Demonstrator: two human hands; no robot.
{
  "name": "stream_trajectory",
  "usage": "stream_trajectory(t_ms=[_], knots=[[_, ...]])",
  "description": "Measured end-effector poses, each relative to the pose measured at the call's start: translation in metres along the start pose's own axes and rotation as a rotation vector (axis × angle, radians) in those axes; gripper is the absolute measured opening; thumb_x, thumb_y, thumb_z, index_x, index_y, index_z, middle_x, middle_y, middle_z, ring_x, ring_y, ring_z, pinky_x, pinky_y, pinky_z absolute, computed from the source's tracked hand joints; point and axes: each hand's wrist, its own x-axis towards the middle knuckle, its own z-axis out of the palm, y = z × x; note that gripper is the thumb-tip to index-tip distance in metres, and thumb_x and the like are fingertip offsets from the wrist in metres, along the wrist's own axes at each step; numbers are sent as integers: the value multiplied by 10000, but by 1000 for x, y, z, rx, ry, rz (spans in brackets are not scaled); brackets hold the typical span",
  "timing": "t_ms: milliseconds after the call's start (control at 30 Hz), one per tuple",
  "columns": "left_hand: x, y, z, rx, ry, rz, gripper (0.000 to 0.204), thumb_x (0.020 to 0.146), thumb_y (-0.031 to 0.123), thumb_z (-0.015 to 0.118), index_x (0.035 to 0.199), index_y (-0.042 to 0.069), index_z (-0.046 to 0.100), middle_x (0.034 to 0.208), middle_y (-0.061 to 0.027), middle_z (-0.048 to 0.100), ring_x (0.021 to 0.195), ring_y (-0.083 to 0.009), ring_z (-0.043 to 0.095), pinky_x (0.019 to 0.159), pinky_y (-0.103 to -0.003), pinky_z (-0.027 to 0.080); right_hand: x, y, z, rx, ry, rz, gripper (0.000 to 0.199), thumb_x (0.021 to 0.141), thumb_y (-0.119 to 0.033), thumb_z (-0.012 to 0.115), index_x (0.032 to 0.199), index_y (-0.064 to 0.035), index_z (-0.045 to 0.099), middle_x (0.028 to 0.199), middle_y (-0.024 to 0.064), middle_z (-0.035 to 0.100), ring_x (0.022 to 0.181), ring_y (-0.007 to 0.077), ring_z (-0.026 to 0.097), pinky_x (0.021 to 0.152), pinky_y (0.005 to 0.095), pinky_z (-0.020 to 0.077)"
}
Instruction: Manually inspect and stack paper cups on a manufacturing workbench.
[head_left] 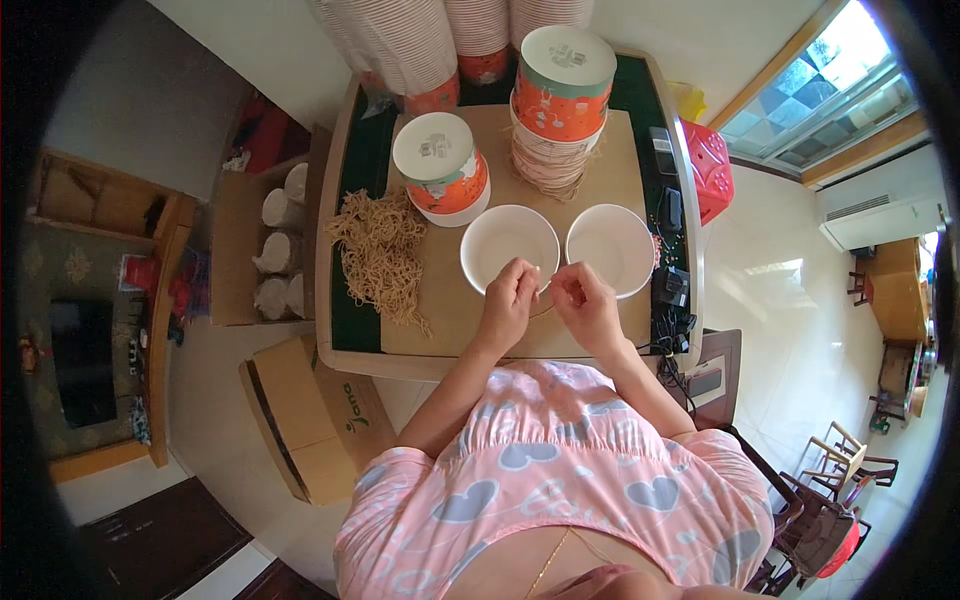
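Hands meeting at the near rim of the white bowl

Both the left hand (pixel 507 300) and right hand (pixel 583 299) pinch something thin, too small to tell, just in front of the left white bowl (pixel 509 247); a second bowl (pixel 612 246) sits right of it (noodles (pixel 381 255) lie left). Keeping the fingertips close and steady should suit such fine work.

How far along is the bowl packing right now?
Done, by the look of it: two lidded orange bowls, one on the table and one atop a stack. In hand: the left hand and right hand meet at the near rims of two open white bowls, pinching something too small to tell. Left: both bowls look empty, the noodle pile lies loose, and tall bowl stacks wait behind.
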Motion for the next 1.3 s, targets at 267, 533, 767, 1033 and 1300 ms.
stream_trajectory(t_ms=[267,533,767,1033,1300], knots=[[3,6,-1,-60,-76,59,182,860,46,561,1039,21,577,817,-38,584,698,-105,578,662,-236,485,2,13,-8,361,-48,200,75,878,-5,502,927,-31,552,728,-7,521,617,50,453,535,193,362],[4,13,-1,-368,-186,-128,295,796,13,647,1089,34,611,945,-45,611,822,-103,601,734,-224,500,4,16,-8,605,-127,218,110,918,8,403,1002,-45,450,827,6,520,706,52,474,590,176,362],[7,3,0,-277,-70,-1,76,785,15,660,861,23,653,799,-22,589,753,-88,591,671,-209,490,3,15,0,525,-124,150,111,913,-19,446,1014,-63,434,774,-7,498,665,48,447,570,178,351],[6,-5,6,77,30,121,148,870,71,581,745,12,528,698,-3,507,608,-54,498,554,-199,415,-1,17,1,108,-60,117,131,830,-2,606,952,-13,559,749,-15,543,626,18,461,530,172,375],[13,-4,14,89,1,74,199,873,107,566,719,-13,523,651,-80,495,566,-159,483,521,-289,388,-1,22,1,55,76,37,56,809,14,624,858,-2,600,713,-4,575,629,28,500,553,179,417]])
